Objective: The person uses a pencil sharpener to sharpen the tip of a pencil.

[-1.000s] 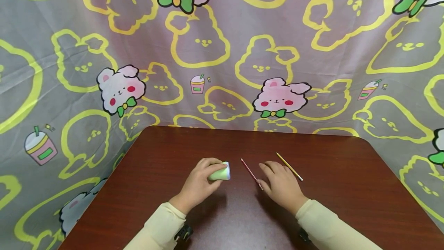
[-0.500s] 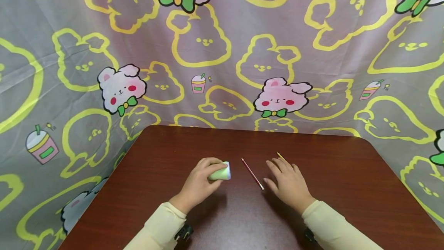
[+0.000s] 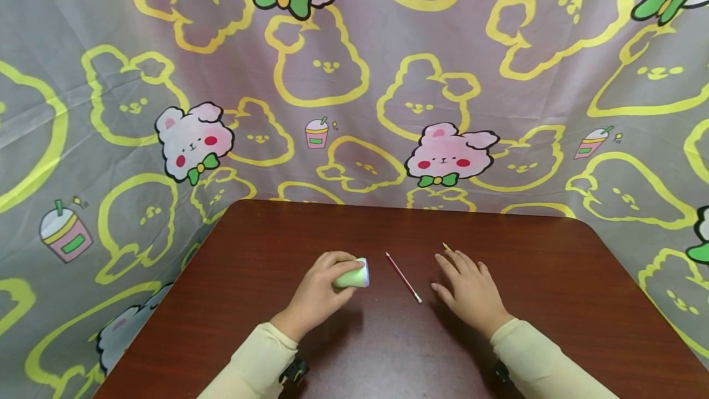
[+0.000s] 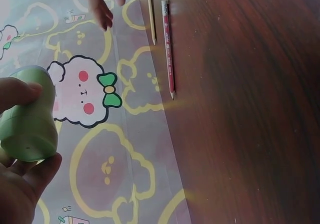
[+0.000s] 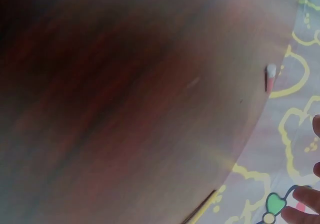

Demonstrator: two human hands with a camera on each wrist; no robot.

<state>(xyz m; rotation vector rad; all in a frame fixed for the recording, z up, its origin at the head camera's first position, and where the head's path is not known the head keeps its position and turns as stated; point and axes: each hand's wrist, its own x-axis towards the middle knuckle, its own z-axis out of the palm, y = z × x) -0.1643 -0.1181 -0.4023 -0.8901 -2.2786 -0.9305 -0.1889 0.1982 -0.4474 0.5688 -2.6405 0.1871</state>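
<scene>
In the head view, my left hand (image 3: 317,293) grips a small light green cup-like container (image 3: 351,274), tilted on its side, its pale rim facing right. The left wrist view has the container's (image 4: 31,119) waisted body between thumb and fingers. A red pencil (image 3: 403,277) with a white eraser end lies on the table between my hands. Over the yellow pencil, my right hand (image 3: 472,293) is spread with loosely bent fingers and holds nothing. Only the tip of that yellow pencil (image 3: 447,248) shows in the head view; the hand hides the rest.
The dark brown wooden table (image 3: 288,226) has rounded far corners. A grey cloth (image 3: 354,122) printed with yellow outlines and white rabbit heads hangs behind and beside it. Dark wrist straps sit at both sleeves.
My right hand has moved right, away from the red pencil's eraser end and over the yellow pencil, now mostly covering it. My left hand and the green container have stayed in place.
</scene>
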